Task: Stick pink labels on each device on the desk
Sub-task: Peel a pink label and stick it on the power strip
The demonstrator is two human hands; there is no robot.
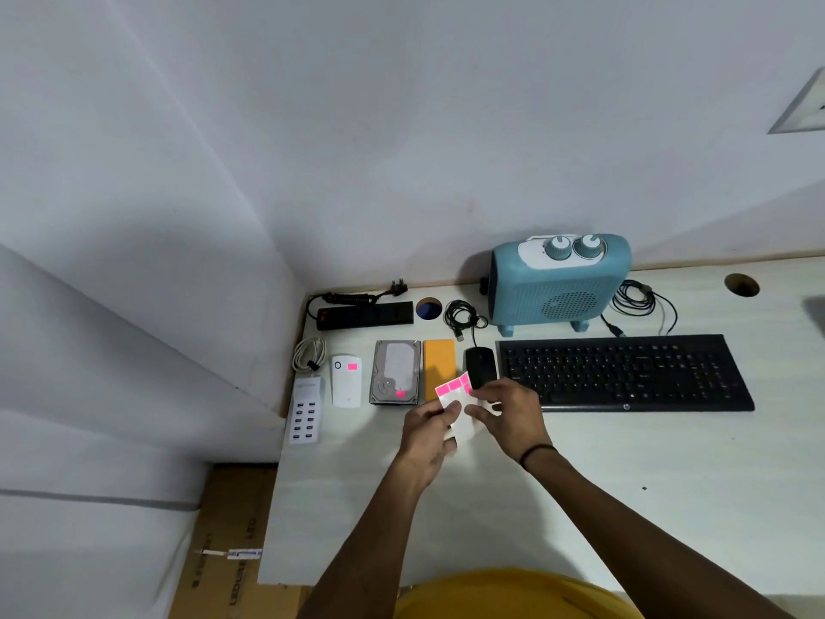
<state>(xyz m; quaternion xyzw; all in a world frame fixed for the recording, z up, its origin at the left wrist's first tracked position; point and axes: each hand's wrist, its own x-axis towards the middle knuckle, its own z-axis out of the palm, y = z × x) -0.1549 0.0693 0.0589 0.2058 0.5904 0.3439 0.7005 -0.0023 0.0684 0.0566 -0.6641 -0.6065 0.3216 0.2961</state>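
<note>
My left hand (427, 433) grips a white label sheet (460, 415) with a few pink labels (454, 386) left along its top edge. My right hand (506, 411) is at the sheet's right edge, fingertips pinching at the pink labels there. In a row behind lie a white multi-port USB charger (305, 411), a white adapter (346, 381) bearing a pink label, a hard drive (396, 372) bearing a pink label, a yellow power bank (439, 364), a black mouse (480, 366) and a black keyboard (625, 373). A blue fan heater (560, 283) and black power strip (364, 314) stand at the back.
Coiled cables lie by the heater (462, 314) and at its right (638, 299), a white cable (309, 352) at the desk's left. The desk (669, 484) has two cable holes. A cardboard box (223, 542) stands on the floor at the left.
</note>
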